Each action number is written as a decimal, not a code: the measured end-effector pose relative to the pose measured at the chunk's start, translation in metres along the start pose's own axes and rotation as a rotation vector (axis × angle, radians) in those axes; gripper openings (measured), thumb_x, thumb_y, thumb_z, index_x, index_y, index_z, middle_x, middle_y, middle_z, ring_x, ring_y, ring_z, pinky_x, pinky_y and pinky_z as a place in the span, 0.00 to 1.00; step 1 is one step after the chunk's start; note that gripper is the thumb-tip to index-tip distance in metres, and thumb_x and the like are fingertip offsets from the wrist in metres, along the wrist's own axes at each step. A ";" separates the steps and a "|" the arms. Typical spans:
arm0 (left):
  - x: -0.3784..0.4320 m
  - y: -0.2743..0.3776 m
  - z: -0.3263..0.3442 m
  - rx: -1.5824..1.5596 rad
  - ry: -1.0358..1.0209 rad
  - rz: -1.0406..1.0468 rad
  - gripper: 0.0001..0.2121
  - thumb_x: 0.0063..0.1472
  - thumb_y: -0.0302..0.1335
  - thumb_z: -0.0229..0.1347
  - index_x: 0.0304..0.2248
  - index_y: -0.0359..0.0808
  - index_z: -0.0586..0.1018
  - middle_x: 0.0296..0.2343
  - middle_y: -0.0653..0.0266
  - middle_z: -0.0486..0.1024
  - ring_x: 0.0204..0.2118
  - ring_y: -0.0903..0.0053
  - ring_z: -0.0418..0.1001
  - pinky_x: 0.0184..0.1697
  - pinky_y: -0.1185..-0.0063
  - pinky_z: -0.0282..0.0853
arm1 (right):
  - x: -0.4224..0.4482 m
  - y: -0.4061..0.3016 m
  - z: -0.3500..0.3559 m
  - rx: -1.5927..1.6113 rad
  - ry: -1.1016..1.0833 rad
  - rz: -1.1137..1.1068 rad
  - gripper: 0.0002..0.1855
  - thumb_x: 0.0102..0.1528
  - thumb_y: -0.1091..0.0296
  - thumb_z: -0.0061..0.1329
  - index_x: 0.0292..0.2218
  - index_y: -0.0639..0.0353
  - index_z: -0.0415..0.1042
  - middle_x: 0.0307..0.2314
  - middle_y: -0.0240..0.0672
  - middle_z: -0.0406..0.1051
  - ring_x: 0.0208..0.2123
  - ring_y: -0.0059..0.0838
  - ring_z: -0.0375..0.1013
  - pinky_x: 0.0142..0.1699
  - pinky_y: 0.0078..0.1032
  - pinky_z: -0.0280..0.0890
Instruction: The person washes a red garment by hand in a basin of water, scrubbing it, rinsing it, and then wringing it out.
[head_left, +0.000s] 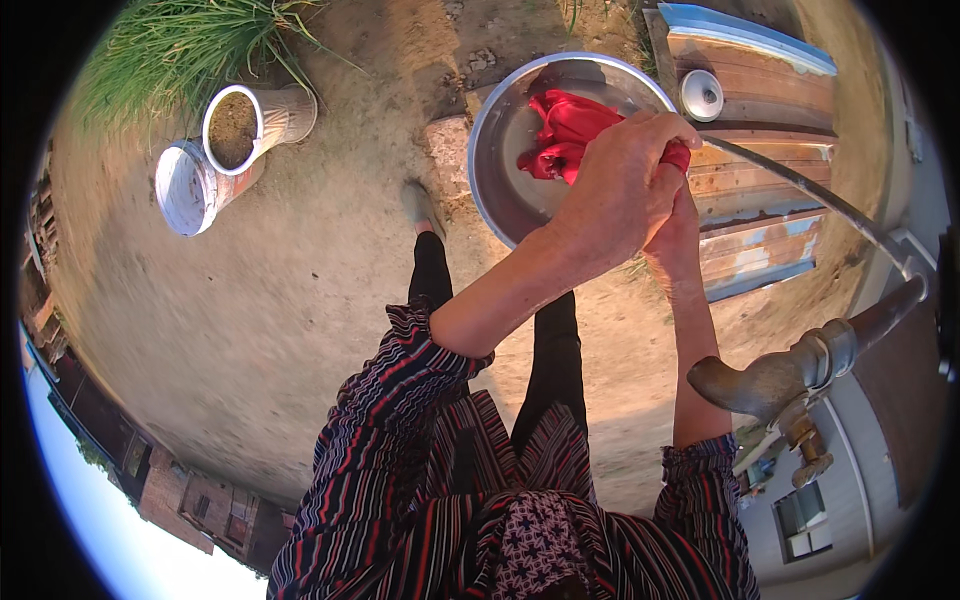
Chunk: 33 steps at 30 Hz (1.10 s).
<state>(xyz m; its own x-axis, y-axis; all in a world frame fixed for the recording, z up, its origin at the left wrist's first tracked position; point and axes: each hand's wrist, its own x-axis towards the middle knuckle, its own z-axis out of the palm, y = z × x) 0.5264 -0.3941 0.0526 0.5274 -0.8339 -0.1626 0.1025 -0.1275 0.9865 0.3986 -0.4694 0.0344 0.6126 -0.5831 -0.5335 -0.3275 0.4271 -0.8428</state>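
Above the right side of a round metal basin (484, 206), my left hand (619, 184) grips a bunched red cloth (574, 135). My right hand (673, 229) is closed on the cloth too, just below and right of the left, partly hidden behind it. A twisted end of the cloth pokes out between the two fists. The looser folds hang over the basin; whether they touch its bottom I cannot tell. Greyish liquid seems to lie inside the basin.
A metal tap (772, 382) on a pipe juts in close at the right. Wooden boards (757, 180) hold a metal lid (702, 95). Bricks (448, 154) lie beside the basin. Two white buckets (289, 112) (180, 187) stand near green long-leaved plants (202, 52) on bare earth.
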 end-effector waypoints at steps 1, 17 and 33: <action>0.000 0.011 0.005 0.103 -0.012 0.088 0.14 0.58 0.23 0.48 0.45 0.33 0.72 0.34 0.60 0.73 0.37 0.77 0.72 0.37 0.77 0.70 | 0.001 0.003 -0.005 0.026 0.032 0.051 0.29 0.53 0.75 0.49 0.55 0.62 0.56 0.43 0.36 0.67 0.44 0.24 0.67 0.50 0.22 0.63; -0.052 -0.178 0.002 -1.578 0.245 -0.621 0.36 0.58 0.59 0.39 0.56 0.38 0.59 0.53 0.59 0.60 0.53 0.66 0.62 0.57 0.63 0.55 | -0.057 -0.043 0.002 0.691 0.078 0.187 0.16 0.58 0.62 0.44 0.43 0.64 0.66 0.35 0.35 0.70 0.40 0.33 0.70 0.50 0.36 0.64; -0.025 -0.207 -0.026 -1.075 0.406 -0.534 0.17 0.60 0.36 0.53 0.44 0.35 0.72 0.41 0.63 0.73 0.43 0.77 0.71 0.49 0.77 0.65 | 0.033 0.115 -0.081 -0.748 0.271 0.102 0.34 0.48 0.71 0.55 0.54 0.62 0.57 0.47 0.45 0.62 0.50 0.39 0.62 0.54 0.33 0.58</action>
<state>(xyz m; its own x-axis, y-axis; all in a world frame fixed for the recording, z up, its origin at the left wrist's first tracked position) 0.5137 -0.3331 -0.1484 0.4095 -0.5652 -0.7162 0.9123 0.2613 0.3154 0.3229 -0.4957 -0.0860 0.3892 -0.7545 -0.5285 -0.8266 -0.0328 -0.5619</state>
